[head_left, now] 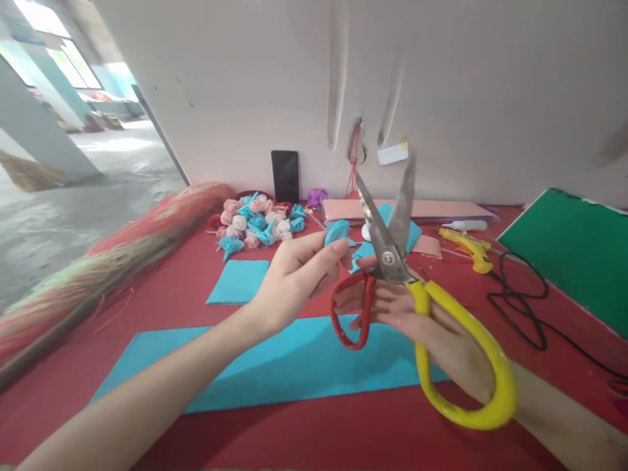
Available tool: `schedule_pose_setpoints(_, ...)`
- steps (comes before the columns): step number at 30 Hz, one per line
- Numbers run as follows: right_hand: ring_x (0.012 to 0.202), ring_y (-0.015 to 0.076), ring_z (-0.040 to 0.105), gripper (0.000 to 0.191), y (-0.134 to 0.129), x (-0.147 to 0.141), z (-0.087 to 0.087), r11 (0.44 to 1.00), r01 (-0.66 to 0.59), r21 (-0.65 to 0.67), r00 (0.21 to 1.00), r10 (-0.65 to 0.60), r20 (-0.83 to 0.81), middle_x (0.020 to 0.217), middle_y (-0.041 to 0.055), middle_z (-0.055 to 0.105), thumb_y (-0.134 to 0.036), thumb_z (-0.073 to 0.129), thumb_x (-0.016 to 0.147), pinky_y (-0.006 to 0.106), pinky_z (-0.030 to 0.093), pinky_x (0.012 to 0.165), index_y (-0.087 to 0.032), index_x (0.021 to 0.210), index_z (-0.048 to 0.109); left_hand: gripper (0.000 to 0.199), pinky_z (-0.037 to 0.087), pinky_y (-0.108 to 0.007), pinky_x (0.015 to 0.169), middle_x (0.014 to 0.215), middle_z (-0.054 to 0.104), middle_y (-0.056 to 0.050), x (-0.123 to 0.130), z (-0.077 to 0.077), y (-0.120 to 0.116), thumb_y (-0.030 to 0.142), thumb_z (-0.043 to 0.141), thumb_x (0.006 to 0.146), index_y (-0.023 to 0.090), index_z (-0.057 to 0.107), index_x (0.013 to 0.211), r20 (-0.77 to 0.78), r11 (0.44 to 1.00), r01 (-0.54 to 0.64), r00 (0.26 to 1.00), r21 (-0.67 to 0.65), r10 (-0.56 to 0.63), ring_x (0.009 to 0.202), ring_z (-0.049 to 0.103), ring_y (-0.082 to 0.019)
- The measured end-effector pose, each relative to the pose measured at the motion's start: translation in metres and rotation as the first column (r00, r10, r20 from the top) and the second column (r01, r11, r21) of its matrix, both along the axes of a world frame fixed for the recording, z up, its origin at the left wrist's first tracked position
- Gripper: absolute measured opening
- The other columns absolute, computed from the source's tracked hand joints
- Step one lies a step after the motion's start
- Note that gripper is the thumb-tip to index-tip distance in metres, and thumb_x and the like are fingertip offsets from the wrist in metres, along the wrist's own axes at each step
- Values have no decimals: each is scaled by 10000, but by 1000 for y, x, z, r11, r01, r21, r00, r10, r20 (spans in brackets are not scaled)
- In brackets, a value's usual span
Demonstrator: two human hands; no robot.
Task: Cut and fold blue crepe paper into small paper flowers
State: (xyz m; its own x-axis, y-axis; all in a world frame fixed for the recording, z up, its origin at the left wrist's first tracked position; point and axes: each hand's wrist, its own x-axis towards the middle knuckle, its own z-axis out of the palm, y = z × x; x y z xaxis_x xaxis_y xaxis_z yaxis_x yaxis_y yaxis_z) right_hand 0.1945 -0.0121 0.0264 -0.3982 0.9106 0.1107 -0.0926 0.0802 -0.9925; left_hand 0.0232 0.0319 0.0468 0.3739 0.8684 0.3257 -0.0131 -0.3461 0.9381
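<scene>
My left hand [294,275] pinches a small blue paper flower [337,232] between thumb and fingers, above the table. My right hand [441,340] carries a large pair of scissors [390,258], blades spread and pointing up. Its fingers stretch behind the red handle loop, and the yellow loop lies across the hand; the exact grip is partly hidden. Below both hands lies a long strip of blue crepe paper [275,366]. A smaller blue paper square [238,281] rests left of my left hand. Behind the scissors sit loose blue paper pieces [415,237].
A pile of pink, white and blue paper flowers [258,222] stands at the back left, near an upright phone [285,175]. Pink paper [451,209] lies along the wall. A yellow glue gun [466,248] with black cord and a green board [569,248] are right.
</scene>
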Motion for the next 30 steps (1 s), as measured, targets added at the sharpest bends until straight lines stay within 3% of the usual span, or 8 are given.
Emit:
schedule_pose_setpoints(2, 781, 157, 613, 69, -1, 1, 1, 991, 114, 63, 993, -115, 12, 848, 22, 624, -249, 549, 800, 283, 543, 714, -229, 859, 578, 331, 275, -213, 429, 423, 384, 64, 1, -2, -2, 334, 454, 884, 154, 496, 610, -47, 998, 58, 997, -31, -59, 415, 361, -60)
schedule_pose_setpoints(5, 772, 108, 587, 167, -1, 5, 6, 956, 266, 127, 964, -265, -25, 878, -7, 589, -244, 570, 831, 202, 528, 673, -253, 991, 523, 346, 310, -206, 441, 473, 439, 51, 4, -4, -7, 375, 451, 890, 146, 511, 638, -134, 974, 200, 968, -110, -214, 435, 398, -61)
schedule_pose_setpoints(11, 742, 61, 557, 278, 1, 12, 8, 958, 264, 107, 962, -255, -94, 837, -46, 541, -249, 670, 781, 118, 514, 639, -272, 998, 497, 308, 366, -178, 453, 531, 465, 46, 14, -5, -17, 356, 408, 908, 138, 550, 743, -245, 927, 314, 900, -206, -360, 468, 434, -62)
schedule_pose_setpoints(14, 774, 64, 555, 253, 0, 14, 7, 951, 263, 163, 963, -250, -101, 826, -51, 533, -226, 656, 784, 118, 521, 666, -287, 974, 501, 290, 369, -168, 449, 530, 467, 50, 18, -4, -18, 330, 408, 909, 139, 556, 749, -279, 932, 319, 892, -171, -356, 462, 437, -57)
schedule_pose_setpoints(19, 780, 76, 547, 254, -3, 17, 5, 943, 238, 232, 971, -231, -59, 829, -48, 529, -201, 617, 817, 131, 515, 637, -311, 1004, 484, 263, 351, -158, 460, 535, 493, 45, 18, -1, -16, 221, 447, 890, 131, 583, 683, -386, 944, 329, 875, 26, -294, 476, 443, -47)
schedule_pose_setpoints(22, 756, 72, 544, 251, -4, 14, 6, 928, 290, 235, 957, -284, -58, 832, -49, 530, -209, 628, 807, 129, 505, 633, -296, 994, 484, 271, 336, -157, 463, 532, 478, 47, 18, -2, -17, 196, 449, 890, 129, 577, 660, -407, 941, 321, 878, 109, -252, 472, 420, -40)
schedule_pose_setpoints(26, 685, 75, 544, 222, -4, 10, 9, 911, 346, 224, 938, -344, -46, 836, -40, 536, -215, 606, 817, 160, 516, 620, -264, 985, 471, 336, 324, -164, 451, 512, 444, 56, 17, -4, -18, 222, 399, 916, 146, 487, 601, -362, 954, 278, 905, 111, -222, 458, 402, -39)
schedule_pose_setpoints(30, 813, 100, 569, 320, -5, 9, 5, 964, 212, 160, 974, -222, 47, 911, -15, 572, -148, 518, 825, 200, 500, 750, -273, 1111, 448, 400, 334, -188, 470, 491, 437, 49, 12, -1, -15, 298, 378, 925, 160, 423, 552, -265, 986, 162, 953, 42, -145, 465, 404, -52)
